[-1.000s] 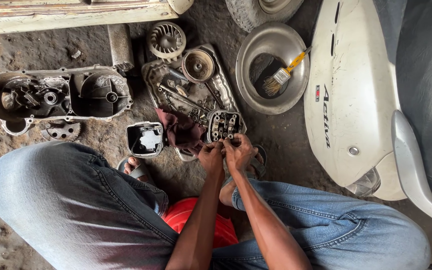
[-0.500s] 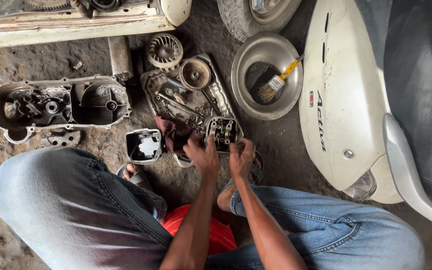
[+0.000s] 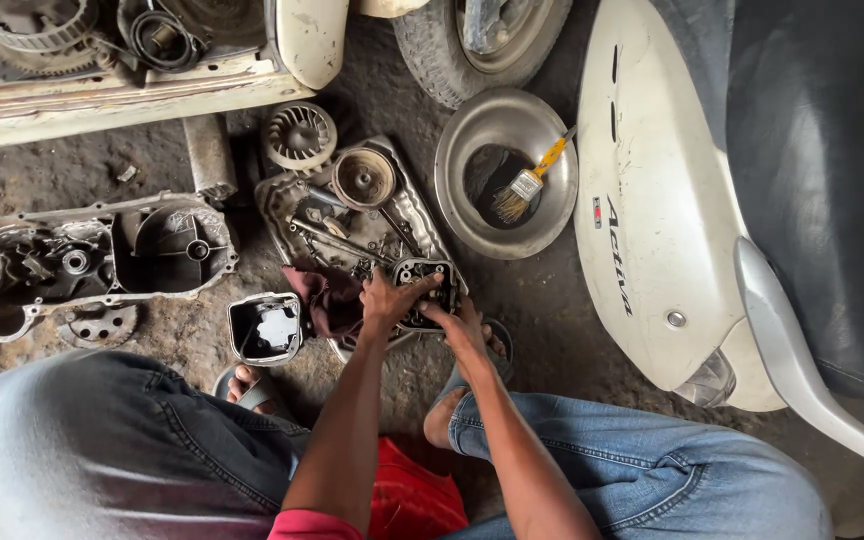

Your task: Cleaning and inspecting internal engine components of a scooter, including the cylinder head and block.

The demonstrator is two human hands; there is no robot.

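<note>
- Metal, greasy: from the head view, my left hand [image 3: 384,298] and right hand [image 3: 460,322] are both clamped on the small engine cover [image 3: 424,290], at the parts tray [image 3: 287,200] edge.
- Judging by that, I'm mid-handling; next needs a steady two-handed lift.

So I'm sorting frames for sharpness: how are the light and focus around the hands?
Head view: soft, even daylight with faint shadows; left hand, right hand and the small engine part they grip look sharp; mild glare on the white scooter panel; the jeans at the bottom edge are slightly soft.
</note>
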